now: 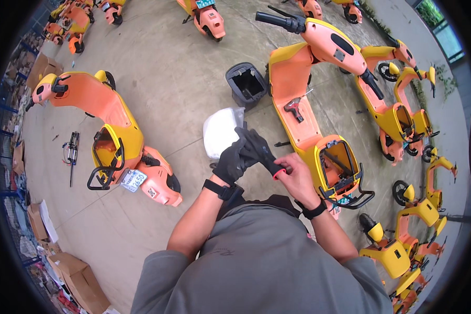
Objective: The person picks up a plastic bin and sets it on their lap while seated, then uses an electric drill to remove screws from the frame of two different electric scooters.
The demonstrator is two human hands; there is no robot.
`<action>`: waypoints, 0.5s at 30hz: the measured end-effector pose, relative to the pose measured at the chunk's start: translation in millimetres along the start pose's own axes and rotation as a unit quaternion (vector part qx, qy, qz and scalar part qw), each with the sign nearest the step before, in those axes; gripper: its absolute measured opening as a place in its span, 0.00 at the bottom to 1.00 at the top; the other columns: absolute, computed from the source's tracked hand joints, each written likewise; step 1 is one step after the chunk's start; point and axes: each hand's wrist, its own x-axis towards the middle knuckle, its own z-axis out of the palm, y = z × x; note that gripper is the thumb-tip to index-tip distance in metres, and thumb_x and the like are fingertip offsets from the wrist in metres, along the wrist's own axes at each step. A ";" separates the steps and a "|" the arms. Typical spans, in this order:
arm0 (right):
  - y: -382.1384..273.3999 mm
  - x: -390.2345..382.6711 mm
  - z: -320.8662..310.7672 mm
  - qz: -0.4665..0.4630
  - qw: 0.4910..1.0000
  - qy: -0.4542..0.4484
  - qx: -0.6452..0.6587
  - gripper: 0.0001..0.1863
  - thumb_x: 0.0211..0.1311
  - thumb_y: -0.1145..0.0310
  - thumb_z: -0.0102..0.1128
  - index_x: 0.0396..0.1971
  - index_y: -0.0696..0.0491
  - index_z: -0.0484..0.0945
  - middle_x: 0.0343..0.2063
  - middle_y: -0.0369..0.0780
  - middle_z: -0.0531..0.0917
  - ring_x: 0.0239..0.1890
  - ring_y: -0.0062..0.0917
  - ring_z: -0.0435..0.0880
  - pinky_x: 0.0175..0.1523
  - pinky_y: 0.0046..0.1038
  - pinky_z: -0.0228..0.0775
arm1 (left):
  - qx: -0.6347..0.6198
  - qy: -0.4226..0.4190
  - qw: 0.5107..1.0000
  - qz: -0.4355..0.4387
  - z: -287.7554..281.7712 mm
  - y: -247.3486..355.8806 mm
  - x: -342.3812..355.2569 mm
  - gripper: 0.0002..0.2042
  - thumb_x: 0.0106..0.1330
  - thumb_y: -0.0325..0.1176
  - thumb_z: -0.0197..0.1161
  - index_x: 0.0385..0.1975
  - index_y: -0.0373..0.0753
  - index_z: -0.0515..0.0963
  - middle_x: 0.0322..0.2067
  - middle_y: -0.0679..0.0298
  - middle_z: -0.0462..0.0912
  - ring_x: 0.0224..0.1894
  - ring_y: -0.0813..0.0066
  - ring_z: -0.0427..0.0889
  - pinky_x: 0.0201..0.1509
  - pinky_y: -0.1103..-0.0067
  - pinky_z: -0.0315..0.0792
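A black work glove covers my left hand, whose fingers close on a second black glove in front of my waist. My right hand is bare and pinches that loose glove at its red-edged cuff. Dark bands circle both wrists. Just beyond my left hand is a white plastic-wrapped bundle, its near edge partly covered by the hand. To my right stands a yellow and pink scooter with its rear seat compartment uncovered. On its footboard lies a red and black power drill.
An open dark grey bin stands beside the right scooter. Another yellow and pink scooter is at the left, with a black rod-like part on the floor past it. Cardboard boxes line the left edge; several more scooters fill the right side.
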 end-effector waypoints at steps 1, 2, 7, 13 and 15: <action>3.2 7.2 7.3 -0.028 0.998 0.021 -0.053 0.10 0.61 0.78 0.58 0.43 0.58 0.81 0.37 0.38 0.77 0.37 0.21 0.78 0.40 0.22 0.71 | -0.029 -0.050 0.998 0.001 -6.0 3.1 -0.2 0.17 0.77 0.40 0.52 0.57 0.35 0.72 0.50 0.53 0.82 0.49 0.62 0.85 0.55 0.66 0.81; 7.2 13.3 13.6 -0.017 0.997 0.029 -0.068 0.09 0.62 0.78 0.58 0.41 0.58 0.81 0.35 0.37 0.78 0.36 0.20 0.78 0.39 0.22 0.72 | -0.002 -0.007 1.000 -0.013 -12.8 5.6 0.8 0.17 0.77 0.39 0.52 0.56 0.35 0.73 0.50 0.53 0.82 0.49 0.62 0.85 0.56 0.66 0.80; 17.9 40.6 56.9 0.118 0.976 -0.046 0.177 0.05 0.63 0.71 0.59 0.32 0.57 0.79 0.24 0.44 0.80 0.26 0.38 0.78 0.33 0.33 0.69 | 0.432 -0.098 0.869 0.219 -37.2 4.9 9.0 0.12 0.75 0.35 0.55 0.51 0.37 0.77 0.50 0.57 0.81 0.49 0.66 0.83 0.56 0.69 0.77; 12.8 53.2 47.9 0.074 0.997 0.013 -0.025 0.08 0.63 0.69 0.60 0.32 0.59 0.78 0.25 0.51 0.79 0.29 0.45 0.80 0.35 0.39 0.69 | 0.248 0.142 0.958 0.027 -12.4 -6.6 17.2 0.14 0.73 0.38 0.60 0.51 0.37 0.73 0.41 0.64 0.79 0.37 0.78 0.80 0.42 0.77 0.76; 14.4 66.3 36.5 0.070 0.997 0.003 -0.042 0.09 0.61 0.68 0.62 0.32 0.59 0.78 0.26 0.52 0.80 0.30 0.47 0.81 0.36 0.41 0.70 | 0.445 0.112 0.884 0.090 -1.7 -8.3 23.0 0.16 0.73 0.41 0.61 0.50 0.37 0.72 0.39 0.65 0.79 0.36 0.78 0.80 0.38 0.78 0.76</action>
